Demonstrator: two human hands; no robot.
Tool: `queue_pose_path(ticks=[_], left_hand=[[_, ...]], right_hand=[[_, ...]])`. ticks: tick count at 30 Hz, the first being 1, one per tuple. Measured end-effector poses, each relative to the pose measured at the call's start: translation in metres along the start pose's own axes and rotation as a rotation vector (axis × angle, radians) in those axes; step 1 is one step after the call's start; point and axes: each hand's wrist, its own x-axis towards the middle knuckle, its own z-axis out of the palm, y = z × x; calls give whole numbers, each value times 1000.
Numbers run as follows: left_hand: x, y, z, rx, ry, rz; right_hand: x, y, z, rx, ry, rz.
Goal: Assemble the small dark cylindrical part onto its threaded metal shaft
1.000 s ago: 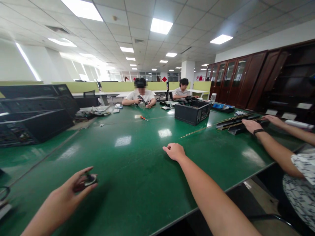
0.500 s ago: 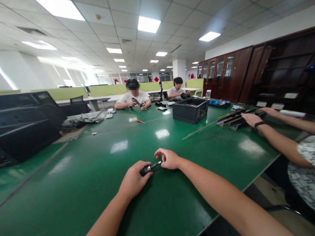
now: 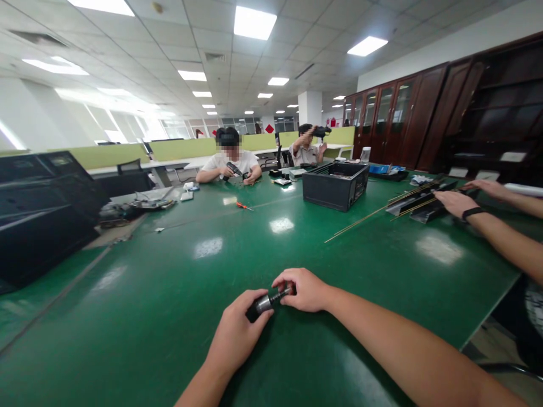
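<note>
Near the front of the green table [image 3: 178, 316], my left hand [image 3: 242, 325] is wrapped round the dark body of a small cylindrical tool [image 3: 264, 304] with a silver collar. The tool's thin shaft points right, toward my right hand [image 3: 303, 289]. The thumb and fingers of my right hand are closed round the shaft's tip, which they partly hide. Both hands are just above the tabletop, close together.
A black metal case [image 3: 335, 189] stands beyond my hands. An orange screwdriver [image 3: 244, 206] lies ahead. At the right, another person's hands [image 3: 456, 203] touch dark rails [image 3: 407, 200] with thin rods. Two people sit opposite. Dark panels [image 3: 42, 215] stand left.
The view has shifted slightly. My right hand now has its fingers closer round the shaft tip, and less of the shaft shows. The far right person opposite has raised a dark object to head height.
</note>
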Motion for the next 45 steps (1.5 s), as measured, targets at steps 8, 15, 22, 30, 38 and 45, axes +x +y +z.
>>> queue_pose_path(ticks=[8,15,22,30,38,45], left_hand=[[-2,4,0,-23,1,23],[-2,3,2,-17,17,39],[-2,2,2,-9,38,57],[-2,6,1,-1,53,84],[-3,8,0,6,76,103],[-2,6,0,9,77,100]], right_hand=[[-3,-11,-2,-41,28,-133],[-4,-11,-2,-75,33,-167],[-5,-13,-6,-67,32,-146],[-6,-16,-7,-40,47,-132],[-7,-18,-8,-41,35,-96],[-7,-15,-6,-57,34,-98]])
